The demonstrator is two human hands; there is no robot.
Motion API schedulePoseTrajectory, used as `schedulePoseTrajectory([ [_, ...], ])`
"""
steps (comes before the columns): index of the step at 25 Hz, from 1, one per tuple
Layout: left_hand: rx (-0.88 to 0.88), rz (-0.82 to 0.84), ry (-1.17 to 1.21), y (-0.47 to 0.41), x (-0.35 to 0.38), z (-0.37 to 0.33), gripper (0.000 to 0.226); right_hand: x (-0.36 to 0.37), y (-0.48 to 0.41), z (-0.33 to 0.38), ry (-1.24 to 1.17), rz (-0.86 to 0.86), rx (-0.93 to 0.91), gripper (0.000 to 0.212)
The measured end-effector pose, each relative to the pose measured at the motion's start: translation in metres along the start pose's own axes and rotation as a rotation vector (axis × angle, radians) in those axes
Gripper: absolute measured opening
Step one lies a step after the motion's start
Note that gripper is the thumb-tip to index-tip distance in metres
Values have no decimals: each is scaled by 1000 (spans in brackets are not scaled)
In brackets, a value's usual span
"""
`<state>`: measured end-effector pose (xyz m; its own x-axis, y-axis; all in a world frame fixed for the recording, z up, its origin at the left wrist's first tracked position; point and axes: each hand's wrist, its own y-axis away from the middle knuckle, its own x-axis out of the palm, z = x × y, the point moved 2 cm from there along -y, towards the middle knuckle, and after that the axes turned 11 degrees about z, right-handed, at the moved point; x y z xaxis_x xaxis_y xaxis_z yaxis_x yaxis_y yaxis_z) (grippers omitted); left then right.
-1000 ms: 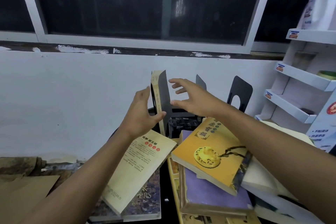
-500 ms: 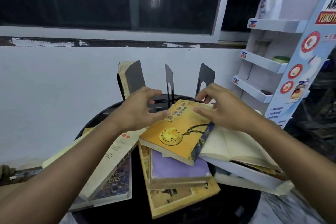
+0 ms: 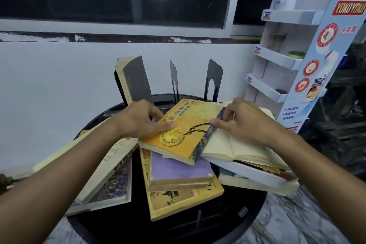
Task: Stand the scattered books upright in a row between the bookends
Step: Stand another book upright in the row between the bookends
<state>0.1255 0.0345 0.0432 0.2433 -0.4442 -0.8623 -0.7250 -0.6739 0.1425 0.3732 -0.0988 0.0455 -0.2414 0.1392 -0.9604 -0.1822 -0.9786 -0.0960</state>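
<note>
Head view: the left hand [image 3: 138, 120] is gripping the upper left edge of the yellow book [image 3: 188, 130], with the thumb lying flat on the cover and the fingers curled over the edge. The right hand [image 3: 245, 123] is gripping the same book at its dark patterned spine side, thumb on the cover and fingers curled at the edge, above the pages of an open book [image 3: 237, 144]. The yellow book is lying tilted at the centre of the frame, on top of a purple book [image 3: 178, 170] that is resting on a stack. A cream book [image 3: 111, 166] is lying flat at the lower left of the pile. All of these are sitting on a round black table [image 3: 198, 224]. Above centre, a grey book [image 3: 136, 81] is standing upright at the left end of the row, and two black bookends [image 3: 174, 77] [image 3: 213, 81] are standing to its right, apart from it. A white display shelf [image 3: 277, 59] is occupying the upper right of the frame.
</note>
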Motion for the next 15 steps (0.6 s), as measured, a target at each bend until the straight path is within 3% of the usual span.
schedulePoseTrajectory([
  [6, -50, 1, 80, 10, 8, 7, 61, 3, -20, 9, 7, 112, -38, 44],
  [15, 1, 8, 170, -3, 3, 24, 66, -1, -56, -2, 65, 276, -67, 64],
])
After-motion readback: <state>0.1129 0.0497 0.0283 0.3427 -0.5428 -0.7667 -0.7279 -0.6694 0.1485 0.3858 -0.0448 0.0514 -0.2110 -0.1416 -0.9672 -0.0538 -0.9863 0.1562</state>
